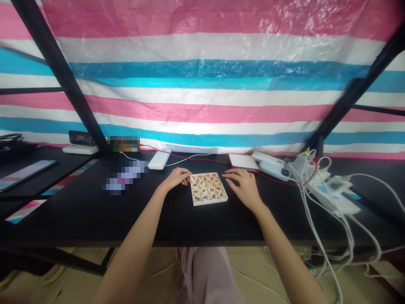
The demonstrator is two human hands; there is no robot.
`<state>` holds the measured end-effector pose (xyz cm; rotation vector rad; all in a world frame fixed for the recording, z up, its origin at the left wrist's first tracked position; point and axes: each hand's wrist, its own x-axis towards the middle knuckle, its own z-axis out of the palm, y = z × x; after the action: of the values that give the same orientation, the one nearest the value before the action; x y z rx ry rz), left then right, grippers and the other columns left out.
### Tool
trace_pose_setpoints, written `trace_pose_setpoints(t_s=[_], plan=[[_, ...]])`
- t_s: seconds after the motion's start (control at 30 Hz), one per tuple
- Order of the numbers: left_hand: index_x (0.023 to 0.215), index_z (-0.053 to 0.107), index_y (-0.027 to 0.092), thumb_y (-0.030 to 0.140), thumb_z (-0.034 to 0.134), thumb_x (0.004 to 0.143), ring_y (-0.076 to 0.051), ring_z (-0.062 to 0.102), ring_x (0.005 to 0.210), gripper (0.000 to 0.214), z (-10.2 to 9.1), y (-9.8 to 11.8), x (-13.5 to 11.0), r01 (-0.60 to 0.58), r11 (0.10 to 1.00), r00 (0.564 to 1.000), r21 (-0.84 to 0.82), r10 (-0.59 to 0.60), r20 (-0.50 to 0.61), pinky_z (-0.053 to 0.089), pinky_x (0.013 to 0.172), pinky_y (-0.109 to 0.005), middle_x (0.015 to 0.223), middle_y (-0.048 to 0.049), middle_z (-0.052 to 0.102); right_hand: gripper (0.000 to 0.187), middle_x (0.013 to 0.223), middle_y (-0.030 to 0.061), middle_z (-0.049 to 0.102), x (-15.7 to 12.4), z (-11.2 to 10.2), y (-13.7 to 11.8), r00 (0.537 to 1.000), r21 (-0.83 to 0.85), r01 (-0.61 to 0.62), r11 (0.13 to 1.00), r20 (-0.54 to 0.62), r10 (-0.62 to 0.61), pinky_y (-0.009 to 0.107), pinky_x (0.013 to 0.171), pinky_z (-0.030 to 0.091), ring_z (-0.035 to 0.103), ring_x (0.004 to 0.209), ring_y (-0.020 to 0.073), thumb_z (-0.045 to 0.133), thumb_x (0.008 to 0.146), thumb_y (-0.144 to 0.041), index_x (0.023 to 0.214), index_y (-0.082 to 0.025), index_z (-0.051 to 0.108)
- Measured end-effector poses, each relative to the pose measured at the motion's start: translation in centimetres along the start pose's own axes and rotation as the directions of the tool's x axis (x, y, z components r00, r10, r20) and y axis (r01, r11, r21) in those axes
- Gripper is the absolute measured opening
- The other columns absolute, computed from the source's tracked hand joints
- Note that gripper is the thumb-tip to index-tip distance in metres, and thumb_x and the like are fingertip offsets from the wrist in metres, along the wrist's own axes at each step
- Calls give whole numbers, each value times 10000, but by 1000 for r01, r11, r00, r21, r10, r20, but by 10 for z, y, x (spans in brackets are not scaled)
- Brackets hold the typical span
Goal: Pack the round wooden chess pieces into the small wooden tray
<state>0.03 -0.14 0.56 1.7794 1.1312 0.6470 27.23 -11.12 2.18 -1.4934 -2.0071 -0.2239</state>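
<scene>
A shallow white open box [209, 202] lies on the black table between my hands. It is filled with rows of round Chinese chess pieces [205, 190], some marked with red characters at the back and others with black ones in front. My left hand [176, 178] rests at the box's left side, fingers loosely bent and apart, fingertips close to its rim; I cannot tell whether they touch. To the right of the box is my right hand [244, 185], fingers spread and pointing toward it, with a small gap and nothing held.
Behind the box lie a white power bank [159, 159] and a white flat box [243, 161]. A blue-white device [274, 170], tangled white cables and a power strip [337, 200] sit at right. A phone [81, 138] and tablet [27, 174] are at left. Striped sheeting [202, 97] hangs behind.
</scene>
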Motion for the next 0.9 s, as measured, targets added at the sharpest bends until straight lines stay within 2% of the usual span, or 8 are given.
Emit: trace_pose_setpoints(t_s=[0.13, 0.27, 0.37, 0.5, 0.63, 0.73, 0.9], plan=[[832, 671, 114, 342, 523, 775, -106, 607, 518, 277, 0, 0, 0, -14, 1000, 1000, 1, 14, -2, 458, 520, -210, 636, -26, 639, 223, 1141, 42, 629, -39, -12, 10, 996, -197, -70, 978, -60, 59, 380, 779, 320, 518, 1029, 239, 482, 886, -317, 1020, -290, 659], [821, 671, 116, 335, 524, 771, -103, 603, 513, 268, 0, 1, -1, -17, 1000, 1000, -7, 17, -9, 453, 515, -205, 636, -25, 639, 326, 1186, 72, 606, -80, -23, 10, 999, -328, -7, 945, 27, 16, 388, 770, 335, 517, 1031, 252, 466, 880, -265, 1183, -302, 580], [810, 671, 118, 339, 533, 763, -106, 600, 508, 265, 1, 1, -1, -14, 1000, 1000, -18, 14, -13, 452, 513, -207, 625, -25, 641, 321, 1208, 64, 595, -91, -29, 4, 998, -337, 27, 941, 67, -4, 399, 788, 336, 516, 1048, 255, 475, 876, -268, 1182, -299, 568], [801, 671, 120, 349, 538, 758, -109, 604, 515, 269, 0, 2, -2, -14, 999, 1000, -30, 14, -21, 455, 518, -208, 615, -28, 646, 171, 1172, 62, 621, -82, -25, -4, 996, -230, 52, 972, 85, -33, 395, 809, 338, 536, 1037, 241, 484, 881, -312, 973, -255, 616], [791, 671, 120, 370, 545, 749, -110, 606, 510, 283, 0, 1, -2, -26, 999, 999, -32, 25, -23, 450, 511, -206, 609, -26, 643, 183, 1002, 49, 689, -63, -14, -8, 995, -75, 11, 997, 99, -3, 384, 813, 336, 583, 947, 213, 448, 904, -327, 888, -246, 611], [787, 671, 121, 380, 550, 741, -114, 612, 518, 290, 0, 0, -2, -32, 999, 999, -31, 31, -25, 451, 512, -207, 615, -27, 645, 192, 914, 14, 709, -49, -10, -8, 994, -23, -31, 999, 101, 33, 377, 808, 324, 598, 892, 205, 495, 881, -366, 785, -249, 612], [784, 671, 125, 344, 539, 748, -108, 606, 505, 258, 0, 0, -2, -32, 999, 999, -30, 32, -22, 453, 508, -205, 613, -23, 645, 220, 884, 0, 710, -27, -9, -12, 991, 5, -123, 992, -58, 123, 343, 773, 317, 616, 801, 178, 522, 857, -432, 811, -256, 646]])
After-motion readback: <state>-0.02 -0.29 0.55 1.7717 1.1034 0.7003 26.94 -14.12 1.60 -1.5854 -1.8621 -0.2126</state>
